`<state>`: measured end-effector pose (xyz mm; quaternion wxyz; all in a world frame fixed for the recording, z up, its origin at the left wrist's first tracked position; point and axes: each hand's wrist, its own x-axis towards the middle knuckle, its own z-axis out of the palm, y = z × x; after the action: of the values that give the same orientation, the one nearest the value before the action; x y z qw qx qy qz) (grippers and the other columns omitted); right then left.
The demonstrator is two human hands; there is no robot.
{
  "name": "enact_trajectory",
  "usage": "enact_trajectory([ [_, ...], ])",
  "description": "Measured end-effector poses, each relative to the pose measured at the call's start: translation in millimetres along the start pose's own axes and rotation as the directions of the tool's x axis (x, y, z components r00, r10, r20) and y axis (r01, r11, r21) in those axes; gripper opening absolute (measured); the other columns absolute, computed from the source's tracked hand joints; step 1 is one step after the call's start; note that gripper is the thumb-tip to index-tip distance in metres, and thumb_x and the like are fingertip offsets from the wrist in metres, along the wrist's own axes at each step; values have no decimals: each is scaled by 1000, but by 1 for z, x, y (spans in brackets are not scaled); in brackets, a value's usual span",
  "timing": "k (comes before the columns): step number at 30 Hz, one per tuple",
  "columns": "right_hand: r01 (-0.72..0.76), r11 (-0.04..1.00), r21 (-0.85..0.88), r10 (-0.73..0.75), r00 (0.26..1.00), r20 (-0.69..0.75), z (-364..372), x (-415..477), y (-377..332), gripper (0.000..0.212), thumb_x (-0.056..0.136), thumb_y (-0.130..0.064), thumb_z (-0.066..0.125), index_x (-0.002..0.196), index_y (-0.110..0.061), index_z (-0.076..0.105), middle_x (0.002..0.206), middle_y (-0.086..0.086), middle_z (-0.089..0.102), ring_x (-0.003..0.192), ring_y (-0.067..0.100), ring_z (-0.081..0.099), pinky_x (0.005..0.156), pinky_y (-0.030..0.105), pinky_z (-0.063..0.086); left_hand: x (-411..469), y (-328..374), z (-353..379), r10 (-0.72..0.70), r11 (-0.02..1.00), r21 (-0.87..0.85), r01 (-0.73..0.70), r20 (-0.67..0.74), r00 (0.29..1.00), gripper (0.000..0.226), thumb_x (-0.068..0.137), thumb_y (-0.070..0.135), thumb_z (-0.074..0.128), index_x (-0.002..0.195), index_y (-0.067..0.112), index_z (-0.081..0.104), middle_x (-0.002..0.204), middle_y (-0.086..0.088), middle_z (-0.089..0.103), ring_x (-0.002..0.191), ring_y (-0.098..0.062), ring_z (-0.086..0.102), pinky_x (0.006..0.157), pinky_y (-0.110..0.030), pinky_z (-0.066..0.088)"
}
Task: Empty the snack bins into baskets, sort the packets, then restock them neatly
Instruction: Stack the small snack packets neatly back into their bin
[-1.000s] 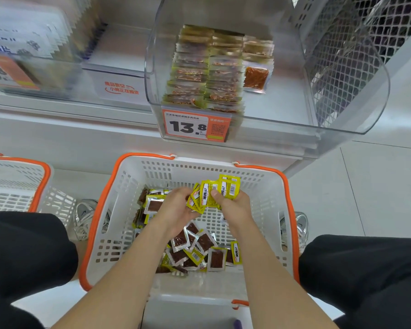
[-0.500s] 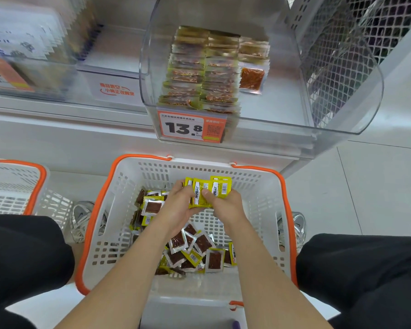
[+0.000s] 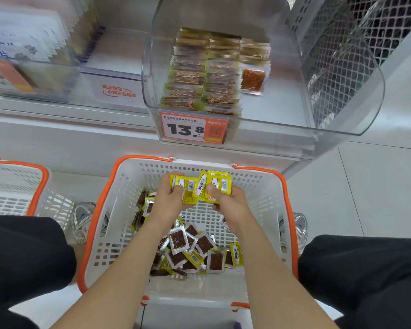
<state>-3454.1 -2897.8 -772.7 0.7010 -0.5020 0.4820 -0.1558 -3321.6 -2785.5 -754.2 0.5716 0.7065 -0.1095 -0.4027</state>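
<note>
In the head view, a person is crouching over a white basket with an orange rim, which is sitting on the floor between their knees. The left hand is holding a small bunch of yellow packets. Its grip is pinching them, with the thumb lying on the near face and the fingers curling behind. The right hand is holding a second fan of packets in the same pinching grip, thumb pressing on the front. The two bunches are touching each other above the far half of the basket, their barcodes facing up.

Loose packets, some yellow and some showing dark brown windows, are lying jumbled on the basket's bottom beneath the wrists, with a few more leaning near its left wall.

Above, a clear bin is jutting out from the shelf. Stacked packets are standing in two neat rows at its left side, with a shorter third row just beside them. An orange price tag reading 13.8 is showing on the bin's front. A second basket is sitting to the left, apart from the first.
</note>
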Motion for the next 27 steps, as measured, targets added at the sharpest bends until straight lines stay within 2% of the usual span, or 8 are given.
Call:
enact_trajectory([
  [2, 76, 983, -166, -73, 997, 23, 6, 0, -2, 8, 95, -18, 77, 102, -19, 75, 86, -7, 78, 76, 8, 72, 68, 25, 55, 0, 0, 3, -26, 999, -32, 28, 66, 997, 29, 108, 7, 39, 121, 24, 59, 111, -13, 69, 96, -29, 73, 86, -55, 63],
  [5, 102, 957, -272, -106, 994, -1, 13, 1, -1, 27, 90, -21, 82, 111, -17, 65, 97, -1, 76, 85, 12, 74, 73, 28, 57, -1, 1, 5, -23, 999, -20, 26, 134, 991, 28, 105, 9, 49, 116, 31, 62, 107, -11, 68, 95, -26, 67, 89, -54, 59],
  [7, 91, 972, -215, -93, 996, 4, 15, -1, -1, 23, 92, -23, 81, 109, -17, 67, 98, 0, 77, 85, 12, 74, 72, 25, 55, 1, 0, 4, -4, 999, 46, -3, 147, 989, 36, 102, 4, 52, 117, 36, 61, 106, -8, 68, 98, -32, 66, 90, -52, 57],
  [11, 30, 992, -126, -28, 999, 17, 11, -3, 4, 7, 98, -27, 74, 101, -23, 78, 97, -1, 81, 85, 11, 74, 69, 24, 54, 2, -1, 2, -28, 1000, -1, 29, 120, 992, 40, 100, 1, 50, 115, 36, 61, 114, -20, 67, 110, -45, 66, 97, -65, 54],
  [18, -30, 999, -39, 30, 1000, -10, 10, -2, 1, 9, 98, -12, 73, 105, -13, 77, 95, 5, 81, 85, 23, 78, 71, 35, 63, 7, -2, 2, -77, 990, -106, 96, 173, 982, 28, 108, 5, 48, 127, 25, 56, 126, -16, 68, 110, -34, 71, 97, -60, 58],
  [21, 10, 996, -91, -7, 1000, 27, 14, -4, -3, 8, 97, -16, 74, 105, -15, 77, 94, 2, 81, 86, 16, 77, 70, 28, 60, 5, -1, 6, -72, 991, -98, 95, 220, 973, 20, 112, 19, 48, 129, 25, 56, 130, -19, 65, 107, -33, 71, 98, -59, 57],
  [23, 16, 988, -153, -2, 996, 88, 18, -7, -6, 9, 103, -22, 67, 109, -19, 72, 99, 0, 79, 89, 11, 75, 71, 21, 55, 4, -2, 9, -81, 990, -94, 104, 220, 972, 20, 112, 19, 47, 129, 25, 56, 130, -19, 65, 108, -34, 71, 98, -60, 57],
  [27, -152, 977, -149, 170, 979, 117, 25, -10, -9, 27, 107, -33, 40, 130, -22, 49, 124, 6, 67, 106, 19, 63, 81, 35, 47, 3, 0, 15, -134, 984, -91, 156, 212, 968, 24, 109, 12, 47, 126, 23, 59, 120, -12, 72, 105, -32, 72, 93, -50, 59],
])
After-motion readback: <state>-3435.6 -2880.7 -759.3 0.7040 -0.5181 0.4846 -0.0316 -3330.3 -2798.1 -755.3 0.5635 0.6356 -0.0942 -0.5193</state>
